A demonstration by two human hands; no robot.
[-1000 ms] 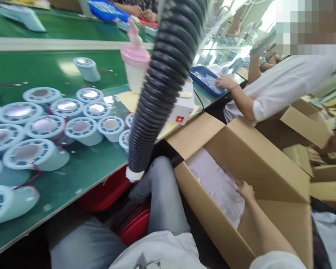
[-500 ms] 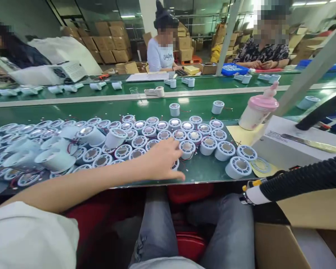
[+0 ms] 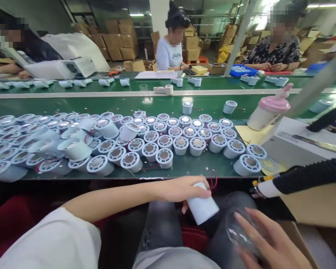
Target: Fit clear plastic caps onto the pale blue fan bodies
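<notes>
Green bench (image 3: 212,166); L fingers (image 3: 203,192) clamped on blue cyl (image 3: 203,210), R fingers (image 3: 251,232) round clear cup (image 3: 233,228).

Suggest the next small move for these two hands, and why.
Probably bring the right hand, with its blurred clear piece, toward the pale blue cylinder in the left hand. Both pieces are held above the lap, close together but apart, so a short shift should be enough to join them.

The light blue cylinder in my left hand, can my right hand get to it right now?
Probably yes: your right hand is nearby, with only the blurred clear piece in its grasp between it and the light blue cylinder in your left hand. That piece could hinder gripping.
</notes>
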